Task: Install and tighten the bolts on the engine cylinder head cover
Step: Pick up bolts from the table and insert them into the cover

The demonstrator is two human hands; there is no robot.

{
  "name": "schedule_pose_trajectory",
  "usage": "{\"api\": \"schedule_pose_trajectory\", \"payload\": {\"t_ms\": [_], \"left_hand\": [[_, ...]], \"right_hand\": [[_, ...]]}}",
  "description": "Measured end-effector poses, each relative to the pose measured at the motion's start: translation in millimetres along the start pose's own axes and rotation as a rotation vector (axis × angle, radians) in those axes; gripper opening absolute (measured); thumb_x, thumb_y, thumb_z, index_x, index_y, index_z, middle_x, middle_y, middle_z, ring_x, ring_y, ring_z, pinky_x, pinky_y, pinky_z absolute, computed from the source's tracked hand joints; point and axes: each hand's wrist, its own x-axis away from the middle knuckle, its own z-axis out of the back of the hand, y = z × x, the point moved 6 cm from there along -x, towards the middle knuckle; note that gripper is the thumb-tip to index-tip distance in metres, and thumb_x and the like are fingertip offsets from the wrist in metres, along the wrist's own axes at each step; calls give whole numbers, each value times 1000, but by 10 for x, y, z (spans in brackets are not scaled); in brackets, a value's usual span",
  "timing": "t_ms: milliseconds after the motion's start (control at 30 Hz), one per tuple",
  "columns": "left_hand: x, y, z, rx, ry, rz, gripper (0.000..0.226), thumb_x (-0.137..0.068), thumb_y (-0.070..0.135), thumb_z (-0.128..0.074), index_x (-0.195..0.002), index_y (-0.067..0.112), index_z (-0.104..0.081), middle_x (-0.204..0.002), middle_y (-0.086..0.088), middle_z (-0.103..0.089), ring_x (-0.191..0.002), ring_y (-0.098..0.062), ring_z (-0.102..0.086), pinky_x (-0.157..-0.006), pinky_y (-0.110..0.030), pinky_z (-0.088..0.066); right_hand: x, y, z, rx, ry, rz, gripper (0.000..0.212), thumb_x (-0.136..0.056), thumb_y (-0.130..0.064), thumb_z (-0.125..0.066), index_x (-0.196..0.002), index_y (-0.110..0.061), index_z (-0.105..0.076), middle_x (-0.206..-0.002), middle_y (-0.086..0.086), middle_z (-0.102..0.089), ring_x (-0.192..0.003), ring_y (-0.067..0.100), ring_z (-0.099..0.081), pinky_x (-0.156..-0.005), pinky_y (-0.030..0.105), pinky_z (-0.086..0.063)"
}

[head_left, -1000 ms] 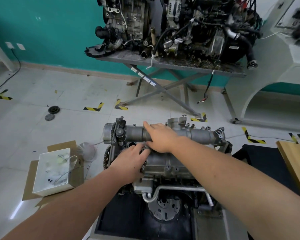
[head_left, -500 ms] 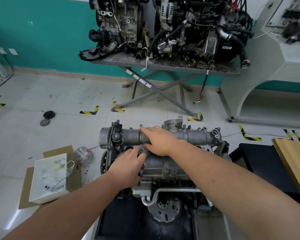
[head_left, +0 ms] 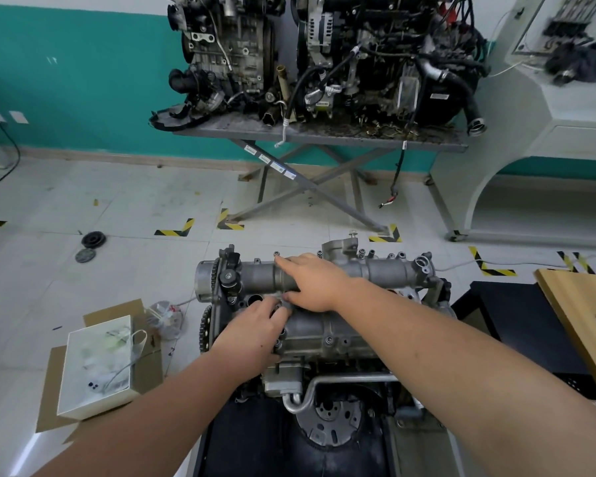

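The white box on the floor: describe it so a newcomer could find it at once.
Start at the grey engine under both hands, then look to its left on the tiled floor. The white box lies on flattened brown cardboard, a crumpled clear bag beyond it. It is the only white, open-topped rectangle there.

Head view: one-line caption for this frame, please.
Both hands, left and right, rest on the cylinder head cover.

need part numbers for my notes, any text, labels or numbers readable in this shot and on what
No text can be read.
Stickers on the stand's crossed leg: too small to read.
White label on the black housing: blurred.
Label on the compressor: blurred.
Cylinder head cover: no legible marking.
White box: no legible print.
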Motion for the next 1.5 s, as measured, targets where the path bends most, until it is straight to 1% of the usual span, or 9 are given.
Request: {"api": "schedule_pose_trajectory", "payload": {"t_ms": [233,433,533,667,767,933,1100,1233,1500], "left_hand": [[-27,-8,-16,3,-19,6,88,-74,44,-77,-146,21,-33,-136,-2,-39,-121,-23,-44,-103,-36,-43],[-207,105,311,-160,-195,22,79,-68,83,-45,-121,24,-50,-116,1,-52,-109,-23,-53,-88,-39,-45],[-432,357,543,-200,-109,-4,53,-84,67,-45,-114,25,-56,-114,0,-60,-105,-23,-58,-84,-39,-48],[-774,884,755,3,1,-23,36,-86,52,-50,-118,34,-55,-115,9,-62,-97,-17,-61,-74,-32,-52],[-1095,1420,815,39,31,-34,26,-87,43,-52,-109,30,-59,-111,5,-65,-88,-17,-61,-70,-32,-54],[-1596,2354,659,181,1,-58,34,-88,24,-59,-121,18,-60,-119,-4,-67,-105,-22,-63,-82,-33,-51],[-1897,3504,224,122,-46,-195,38,-88,36,-57,-123,22,-57,-119,-4,-62,-106,-25,-62,-85,-38,-53],[-2043,4628,-240,-4,-129,-374,41,-89,48,-51,-124,28,-54,-112,4,-57,-102,-19,-58,-85,-38,-51],[-1984,6787,-772,45,-251,-622,31,-92,36,-52,-120,25,-57,-108,1,-59,-99,-24,-59,-82,-40,-51]], "right_hand": [[225,-28,67,-68,96,-11,70,-98,-38,-55,-158,-21,-23,-160,4,-32,-144,24,-28,-118,41,-30],[580,137,255,-110,199,-47,50,-98,-33,-55,-145,-18,-46,-147,1,-47,-133,24,-42,-109,43,-40],[792,322,355,-127,224,-97,47,-99,-33,-54,-144,-17,-50,-148,1,-48,-136,23,-40,-111,43,-39],[1128,618,456,-155,244,-166,40,-96,-24,-55,-135,-15,-58,-140,4,-53,-131,24,-45,-108,43,-41],[1533,949,506,-202,268,-244,40,-91,-12,-54,-130,-13,-61,-135,6,-57,-127,25,-48,-106,41,-42],[2381,1570,394,-318,306,-415,33,-92,-12,-50,-123,-14,-58,-126,8,-58,-118,30,-52,-96,45,-47],[3433,2216,-2,-404,267,-575,37,-96,-17,-48,-133,-17,-48,-130,11,-58,-117,32,-55,-91,46,-50],[4442,2676,-473,-486,218,-763,55,-99,-18,-45,-152,-16,-30,-144,13,-50,-128,32,-49,-103,48,-46],[6324,3458,-1138,-597,255,-1161,27,-99,-14,-44,-125,-13,-54,-123,14,-61,-110,33,-59,-79,36,-46]]}}
